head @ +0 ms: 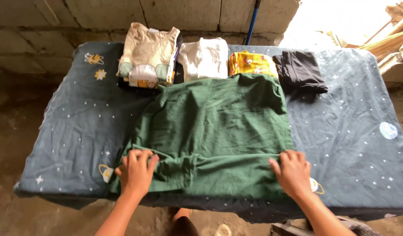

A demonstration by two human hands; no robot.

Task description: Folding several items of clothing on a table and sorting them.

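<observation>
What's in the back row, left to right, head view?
Cream printed top → white top → yellow floral cloth → black garment. All folded, lying on the starry dark sheet behind the green shirt.

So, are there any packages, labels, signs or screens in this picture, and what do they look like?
No packages, signs or screens are in view.
Small white tag: at the neck of the folded cream shirt, at the far edge of the table; too small to show any detail.
Everything else is cloth: a green shirt under both hands, on a dark blue star-print sheet.
</observation>
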